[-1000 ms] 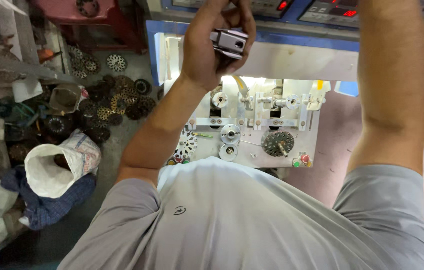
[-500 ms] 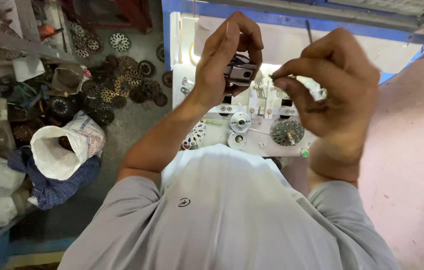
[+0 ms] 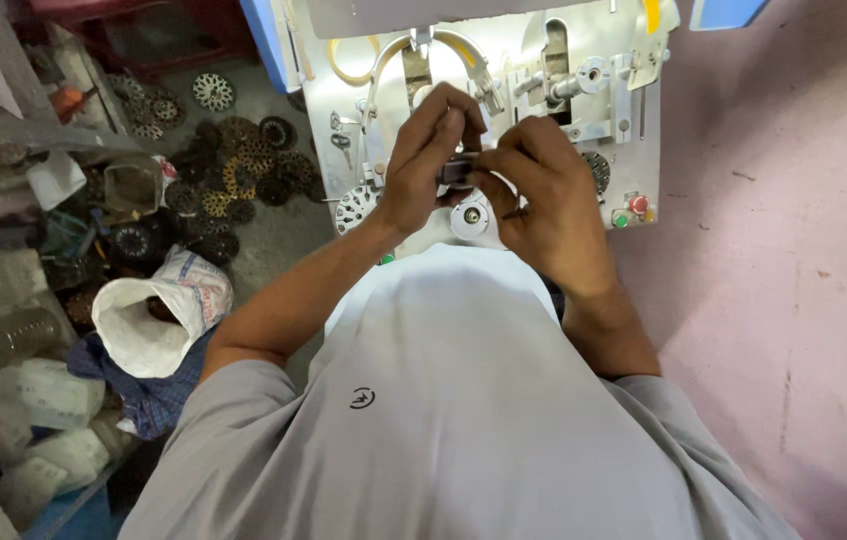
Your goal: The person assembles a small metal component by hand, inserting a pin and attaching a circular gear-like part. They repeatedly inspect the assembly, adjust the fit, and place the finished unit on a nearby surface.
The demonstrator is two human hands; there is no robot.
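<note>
A small dark metal part [image 3: 457, 170] is held between both hands in front of my chest. My left hand [image 3: 423, 160] wraps around its left side, fingers curled over the top. My right hand [image 3: 543, 195] pinches its right end with thumb and forefinger. Both hands hover over the white metal machine panel [image 3: 603, 130], which carries rollers, guides and a round white hub [image 3: 469, 215] just below the part. Most of the part is hidden by my fingers.
A red button [image 3: 638, 203] and a green button [image 3: 620, 220] sit at the panel's lower right. Several round laminated metal discs [image 3: 233, 175] lie on the floor at left, beside a white sack [image 3: 153, 320] and blue cloth [image 3: 148, 400]. Pink floor [image 3: 783, 250] spreads to the right.
Both hands have come down from the upper control panel to chest height over the machine. My right hand has joined the left on the small part.
</note>
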